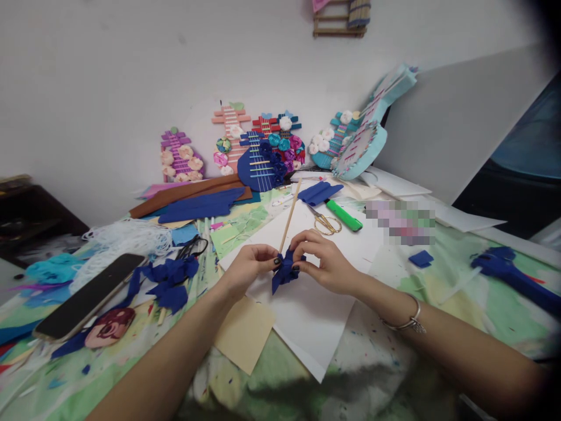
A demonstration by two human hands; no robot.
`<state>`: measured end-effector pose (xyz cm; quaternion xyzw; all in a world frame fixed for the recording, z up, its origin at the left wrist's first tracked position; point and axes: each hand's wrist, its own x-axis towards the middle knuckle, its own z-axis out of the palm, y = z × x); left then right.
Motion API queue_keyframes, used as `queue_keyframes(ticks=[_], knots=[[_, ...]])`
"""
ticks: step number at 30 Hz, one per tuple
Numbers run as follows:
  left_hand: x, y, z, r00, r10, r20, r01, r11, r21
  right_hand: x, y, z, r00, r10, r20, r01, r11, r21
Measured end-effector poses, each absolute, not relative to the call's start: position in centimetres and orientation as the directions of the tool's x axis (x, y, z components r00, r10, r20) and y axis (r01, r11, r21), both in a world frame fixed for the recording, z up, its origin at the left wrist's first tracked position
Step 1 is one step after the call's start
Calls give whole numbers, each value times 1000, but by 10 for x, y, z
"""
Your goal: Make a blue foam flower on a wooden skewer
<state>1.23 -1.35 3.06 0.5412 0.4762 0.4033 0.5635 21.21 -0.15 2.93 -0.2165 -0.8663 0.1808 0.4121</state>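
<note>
Between my two hands is a dark blue crepe paper flower (pixel 287 273), gathered at the end of a thin wooden stick (pixel 291 216) that slants up and away. My left hand (pixel 252 266) pinches the flower's left side, where it meets the stick. With thumb and fingers closed, my right hand (pixel 326 260) grips the flower's right side. Under them lies a white sheet of paper (pixel 315 333). Gold-handled scissors (pixel 326 223) and a green utility knife (pixel 344 214) rest just beyond. A folded blue crepe paper piece (pixel 319 193) lies behind the scissors.
Flower-decorated paper guitars (pixel 258 166) lean along the wall. At left are a phone (pixel 94 295), white shredded paper (pixel 127 248) and blue paper scraps (pixel 170 280). A tan paper square (pixel 245 333) lies near the front; a blue crepe roll (pixel 517 275) is at right.
</note>
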Motion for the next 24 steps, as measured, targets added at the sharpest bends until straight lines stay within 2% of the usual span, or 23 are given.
queue_keyframes(ticks=[24], knots=[[13,-15,30,200,972,-125,50,117,992,212,-1,29,-578,521,628,229,842,-488]])
